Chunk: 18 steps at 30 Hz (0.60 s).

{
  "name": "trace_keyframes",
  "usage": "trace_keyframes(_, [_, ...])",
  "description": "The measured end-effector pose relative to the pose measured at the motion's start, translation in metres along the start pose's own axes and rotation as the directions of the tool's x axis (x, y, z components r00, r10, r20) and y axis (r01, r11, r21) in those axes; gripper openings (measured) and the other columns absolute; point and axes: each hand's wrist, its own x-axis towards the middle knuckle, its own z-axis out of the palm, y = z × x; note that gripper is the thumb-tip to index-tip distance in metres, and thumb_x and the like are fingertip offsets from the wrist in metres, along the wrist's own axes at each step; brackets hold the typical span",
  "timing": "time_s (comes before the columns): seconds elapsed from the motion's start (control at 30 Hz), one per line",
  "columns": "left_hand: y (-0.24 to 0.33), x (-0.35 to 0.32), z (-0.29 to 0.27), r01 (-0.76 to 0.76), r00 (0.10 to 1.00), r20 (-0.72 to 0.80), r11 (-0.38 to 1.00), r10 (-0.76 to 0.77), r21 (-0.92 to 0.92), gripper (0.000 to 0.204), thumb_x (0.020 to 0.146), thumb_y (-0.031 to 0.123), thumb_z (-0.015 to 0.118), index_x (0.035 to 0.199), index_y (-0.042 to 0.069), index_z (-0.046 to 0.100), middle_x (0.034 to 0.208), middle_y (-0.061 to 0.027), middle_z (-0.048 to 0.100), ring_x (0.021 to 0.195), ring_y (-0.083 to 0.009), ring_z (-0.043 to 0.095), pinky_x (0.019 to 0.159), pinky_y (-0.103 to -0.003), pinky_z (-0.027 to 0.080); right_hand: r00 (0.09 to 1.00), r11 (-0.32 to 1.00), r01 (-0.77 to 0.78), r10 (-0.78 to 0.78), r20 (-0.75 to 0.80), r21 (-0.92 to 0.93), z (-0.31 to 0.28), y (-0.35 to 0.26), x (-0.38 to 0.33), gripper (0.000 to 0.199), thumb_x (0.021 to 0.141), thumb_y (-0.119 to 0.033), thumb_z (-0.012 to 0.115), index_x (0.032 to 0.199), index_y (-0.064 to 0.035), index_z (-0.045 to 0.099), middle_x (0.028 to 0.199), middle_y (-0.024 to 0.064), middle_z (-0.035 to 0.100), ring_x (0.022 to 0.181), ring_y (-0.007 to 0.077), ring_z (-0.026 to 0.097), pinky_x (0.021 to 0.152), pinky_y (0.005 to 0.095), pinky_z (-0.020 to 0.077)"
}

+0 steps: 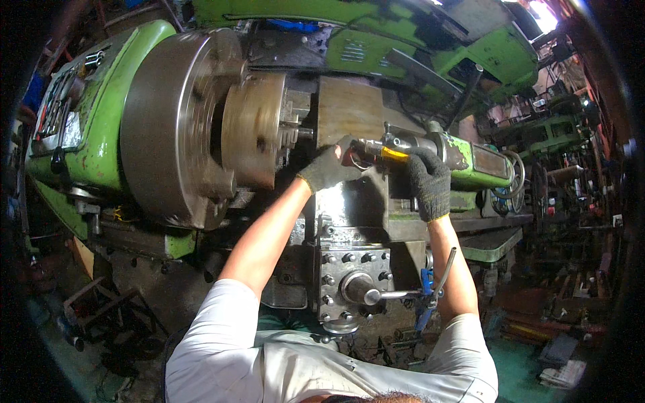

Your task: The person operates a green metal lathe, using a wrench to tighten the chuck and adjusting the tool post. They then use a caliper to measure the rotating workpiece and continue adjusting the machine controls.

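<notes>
My left hand (pixel 332 168), in a dark knitted glove, curls around the front end of a metal cylindrical tool (pixel 368 147) in line with the tailstock (pixel 470 158). The glove hides much of that end. My right hand (pixel 431 185), gloved alike, bends its fingers against a yellow piece (pixel 394 154) beside the tool; whether this is a handle I cannot make out. To the left, a round metal workpiece (pixel 252 131) sits in the large lathe chuck (pixel 171 127), its surface streaked and smeared. Small jaws or fittings (pixel 290 134) stand out from its face, just left of my left hand.
Below my hands is a square tool post (pixel 353 285) with several bolts and a lever (pixel 406 294). A blue clamp-like fitting (pixel 426 295) is by my right forearm. The green headstock (pixel 94 148) stands left, a handwheel (pixel 516 174) right. Another green machine (pixel 376 47) is behind.
</notes>
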Motion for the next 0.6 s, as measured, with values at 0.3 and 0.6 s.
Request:
trace_keyframes(0.3, [-0.052,0.02,0.007,-0.216,0.976,-0.043,0.976,0.215,-0.033,0.065,0.082,0.007,0.081,0.14,0.008,0.051,0.13,-0.008,0.066,0.122,-0.0183,0.062,0.109,-0.035,0.047,0.993,0.996,0.088,-0.085,-0.082,0.029,0.003,0.017,0.02,0.023,0.096,-0.015,0.067,0.112,0.0003,0.074,0.108,0.0128,0.074,0.105,0.0228,0.067,0.094,0.0344,0.0515])
trace_keyframes(0.6, [-0.033,0.015,0.003,-0.149,0.987,-0.058,0.989,0.149,0.01,0.077,0.076,0.011,0.082,0.146,0.007,0.049,0.135,-0.0095,0.062,0.126,-0.0204,0.059,0.112,-0.037,0.045,0.994,0.991,0.112,-0.113,-0.001,-0.078,0.014,0.002,0.038,0.026,0.095,-0.016,0.068,0.112,0.0021,0.074,0.101,0.0152,0.077,0.093,0.0229,0.072,0.087,0.0348,0.0551])
